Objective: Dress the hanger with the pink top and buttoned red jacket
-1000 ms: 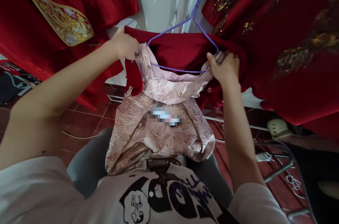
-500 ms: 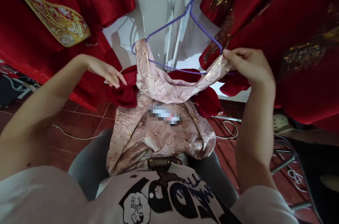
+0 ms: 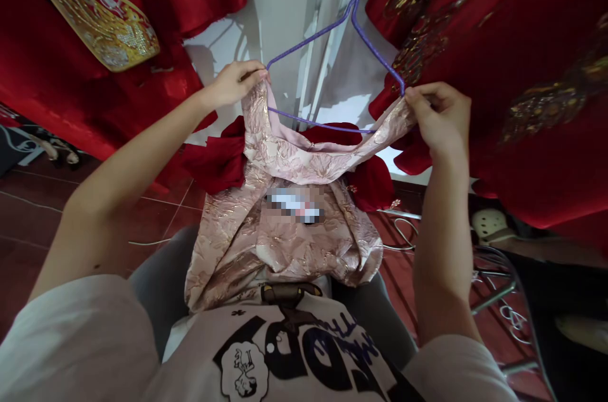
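Fingers (image 3: 251,76) of the left hand (image 3: 235,82) and right hand (image 3: 439,114) pinch the pink dress (image 3: 285,231) by its straps at each end of the hanger (image 3: 308,38), rest drooping below it. Probably best seating both straps evenly, clear of red clothes (image 3: 216,161) behind.

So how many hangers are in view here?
1: a purple wire hanger at top centre, inside the pink brocade garment, whose shoulders the left hand and right hand pinch. More may be hidden behind the hanging red garments.
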`<state>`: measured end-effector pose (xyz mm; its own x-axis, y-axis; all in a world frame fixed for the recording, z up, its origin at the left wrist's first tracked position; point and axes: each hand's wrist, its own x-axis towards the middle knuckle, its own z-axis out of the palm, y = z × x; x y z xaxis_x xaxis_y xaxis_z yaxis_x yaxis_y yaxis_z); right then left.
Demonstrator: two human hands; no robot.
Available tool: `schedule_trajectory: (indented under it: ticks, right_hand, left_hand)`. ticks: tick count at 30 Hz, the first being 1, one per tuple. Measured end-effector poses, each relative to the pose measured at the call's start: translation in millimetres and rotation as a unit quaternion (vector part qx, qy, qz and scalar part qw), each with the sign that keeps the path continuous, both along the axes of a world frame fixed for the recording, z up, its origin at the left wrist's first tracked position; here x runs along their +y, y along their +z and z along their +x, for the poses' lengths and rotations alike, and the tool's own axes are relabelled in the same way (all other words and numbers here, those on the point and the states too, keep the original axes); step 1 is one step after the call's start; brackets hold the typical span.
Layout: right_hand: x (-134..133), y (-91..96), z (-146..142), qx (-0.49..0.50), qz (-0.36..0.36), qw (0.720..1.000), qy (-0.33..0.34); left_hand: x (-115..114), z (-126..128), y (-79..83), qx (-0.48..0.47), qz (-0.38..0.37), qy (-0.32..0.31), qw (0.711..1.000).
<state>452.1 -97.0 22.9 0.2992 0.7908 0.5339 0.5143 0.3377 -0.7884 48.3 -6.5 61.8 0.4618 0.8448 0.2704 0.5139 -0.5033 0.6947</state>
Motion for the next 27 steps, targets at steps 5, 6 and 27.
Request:
schedule_trajectory:
  ticks: [5, 6, 27]
  right_hand:
    - [-4.3, 1.5, -9.9, 0.037, 0.034, 0.998, -0.039]
    - [-6.2, 2.7, -12.0, 0.048, 0.032, 0.997, -0.045]
    - [-40.8, -55.5, 17.4, 0.238, -0.069, 0.965, -0.088]
  left_hand:
    - [-11.5, 2.2, -9.3, -0.025, 0.032, 0.018, 0.999]
    - [-12.7, 1.2, -9.9, -0.036, 0.031, 0.022, 0.999]
    - [-58.5, -36.0, -88.6, -0.222, -0.166, 0.132, 0.952]
